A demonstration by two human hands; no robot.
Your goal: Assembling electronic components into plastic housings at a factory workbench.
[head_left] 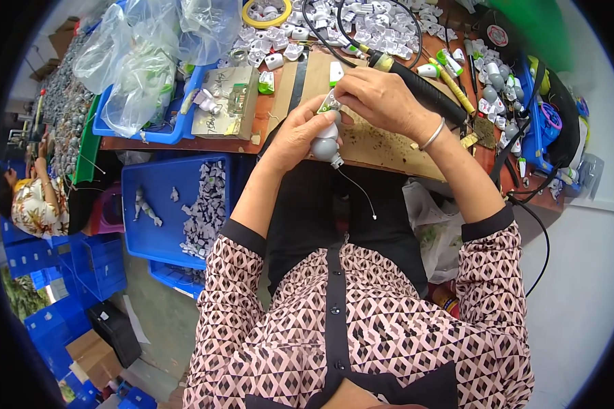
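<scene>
Above the near edge of the bench, my left hand [295, 138] is closed round a small grey and white plastic toy part [325, 149] with a rounded grey bulge. A thin pale wire [362, 189] with a tiny plug hangs from its lower end. At the upper end of the part, my right hand [383, 101] has thumb and fingertips pinched together. What sits between those fingertips is too small and hidden to make out. A white and green piece [335, 73] lies just beyond the hands on a cardboard sheet [389, 151].
Many white plastic parts [382, 31] cover the far bench. A black-handled tool [426, 92] with a cable lies beside my right hand. A cardboard-sided block [218, 102] and a blue bin with plastic bags [143, 61] stand left. Below is a blue tray [158, 235]. A co-worker [41, 204] sits far left.
</scene>
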